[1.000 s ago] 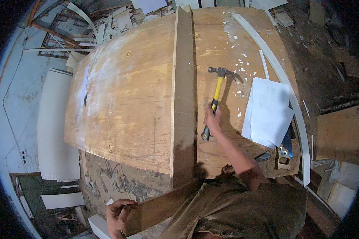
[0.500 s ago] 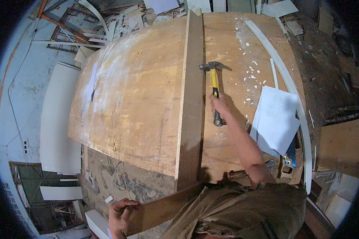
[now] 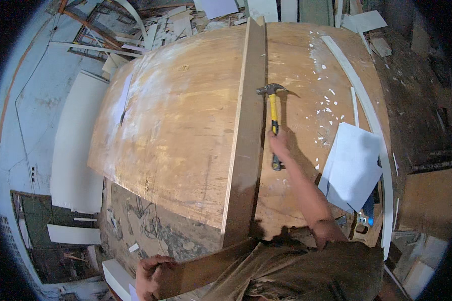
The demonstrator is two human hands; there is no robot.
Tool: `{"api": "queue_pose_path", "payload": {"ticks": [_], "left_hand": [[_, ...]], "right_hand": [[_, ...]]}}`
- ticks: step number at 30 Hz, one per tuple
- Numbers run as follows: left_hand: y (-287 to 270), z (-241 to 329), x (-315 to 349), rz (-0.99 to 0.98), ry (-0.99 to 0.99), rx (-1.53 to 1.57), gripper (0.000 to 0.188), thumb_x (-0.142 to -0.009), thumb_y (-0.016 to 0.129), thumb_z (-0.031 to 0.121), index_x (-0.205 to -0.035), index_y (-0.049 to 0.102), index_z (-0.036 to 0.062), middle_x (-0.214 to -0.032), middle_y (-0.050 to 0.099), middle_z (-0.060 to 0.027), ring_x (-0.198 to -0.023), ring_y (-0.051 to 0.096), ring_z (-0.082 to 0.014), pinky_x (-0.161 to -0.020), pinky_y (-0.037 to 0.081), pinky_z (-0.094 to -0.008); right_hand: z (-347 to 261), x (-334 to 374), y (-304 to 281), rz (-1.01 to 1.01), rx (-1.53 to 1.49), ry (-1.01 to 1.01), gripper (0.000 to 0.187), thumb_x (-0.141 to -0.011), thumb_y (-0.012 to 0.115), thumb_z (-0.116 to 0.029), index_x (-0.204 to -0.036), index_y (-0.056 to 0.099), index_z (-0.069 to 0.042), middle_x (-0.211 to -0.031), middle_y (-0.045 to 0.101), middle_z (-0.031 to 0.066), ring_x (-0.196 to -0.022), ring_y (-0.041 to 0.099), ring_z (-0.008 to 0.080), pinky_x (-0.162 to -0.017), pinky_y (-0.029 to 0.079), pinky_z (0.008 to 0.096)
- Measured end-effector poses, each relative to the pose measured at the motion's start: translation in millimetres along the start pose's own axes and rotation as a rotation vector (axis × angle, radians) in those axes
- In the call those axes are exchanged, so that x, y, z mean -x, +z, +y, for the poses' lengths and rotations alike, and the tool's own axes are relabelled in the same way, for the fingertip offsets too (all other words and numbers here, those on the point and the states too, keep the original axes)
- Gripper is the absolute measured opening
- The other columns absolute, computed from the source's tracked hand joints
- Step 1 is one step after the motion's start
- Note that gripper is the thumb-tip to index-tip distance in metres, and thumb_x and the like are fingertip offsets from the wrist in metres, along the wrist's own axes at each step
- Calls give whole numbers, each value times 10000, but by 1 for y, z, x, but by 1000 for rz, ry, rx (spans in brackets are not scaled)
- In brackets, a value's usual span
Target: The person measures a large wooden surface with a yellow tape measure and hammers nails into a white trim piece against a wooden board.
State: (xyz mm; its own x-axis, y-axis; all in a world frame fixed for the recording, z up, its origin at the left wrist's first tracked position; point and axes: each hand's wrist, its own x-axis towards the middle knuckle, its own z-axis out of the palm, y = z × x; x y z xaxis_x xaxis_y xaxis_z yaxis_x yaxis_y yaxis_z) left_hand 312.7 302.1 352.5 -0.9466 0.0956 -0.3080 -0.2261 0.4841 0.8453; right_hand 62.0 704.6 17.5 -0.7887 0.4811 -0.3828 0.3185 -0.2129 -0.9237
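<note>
My right hand (image 3: 278, 142) is closed round the black grip of a claw hammer (image 3: 273, 105) with a yellow shaft. The hammer's striking face overlaps the right side of a long plywood board (image 3: 243, 155), which stands on edge across a large plywood sheet (image 3: 176, 135). At the lower left, my left hand (image 3: 153, 276) has its fingers curled at the outer end of a shaded brown strip that looks like a wooden board (image 3: 206, 268). This strip runs to the near end of the long board; my shirt covers part of it.
White papers (image 3: 351, 165) partly cover a handsaw (image 3: 364, 220) on the right. A long white strip (image 3: 374, 120) curves along that side, beside scattered white chips (image 3: 328, 103). White panels (image 3: 80, 145) lean by the left wall, and offcuts (image 3: 171, 30) lie beyond the sheet.
The view has shifted a little, so most things sit slightly lower and farther right. My right hand still holds the hammer near the long board; my left hand keeps its place at the strip's end.
</note>
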Motion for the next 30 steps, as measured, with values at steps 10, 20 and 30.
{"api": "queue_pose_path", "payload": {"ticks": [10, 20, 30], "left_hand": [[-7, 18, 0, -70, -148, -194, 336, -831, 516, 91, -1069, 690, -69, -941, 714, -157, -940, 682, -240, -859, 525, -353], [13, 18, -1, 46, -146, -57, 351, -928, 653, 216, -1097, 583, -83, -1063, 684, -252, -978, 688, -339, -897, 550, -433], [6, 12, 0, 86, -102, -126, 195, -890, 587, 38, -1058, 601, -60, -1023, 694, -212, -967, 684, -307, -877, 537, -414]], "right_hand": [[-1, -36, -36, -63, 242, -71, 217, -959, 594, -295, -986, 625, -83, -624, 551, 25, -478, 517, 128, -428, 436, 326], [-67, -182, -9, 339, -610, -135, 208, -932, 591, -285, -1015, 541, -102, -680, 547, 45, -503, 527, 190, -439, 443, 353], [-93, -174, 11, 140, 172, -85, 374, -950, 548, -388, -957, 632, -23, -694, 619, 115, -664, 642, 215, -618, 510, 388]]}}
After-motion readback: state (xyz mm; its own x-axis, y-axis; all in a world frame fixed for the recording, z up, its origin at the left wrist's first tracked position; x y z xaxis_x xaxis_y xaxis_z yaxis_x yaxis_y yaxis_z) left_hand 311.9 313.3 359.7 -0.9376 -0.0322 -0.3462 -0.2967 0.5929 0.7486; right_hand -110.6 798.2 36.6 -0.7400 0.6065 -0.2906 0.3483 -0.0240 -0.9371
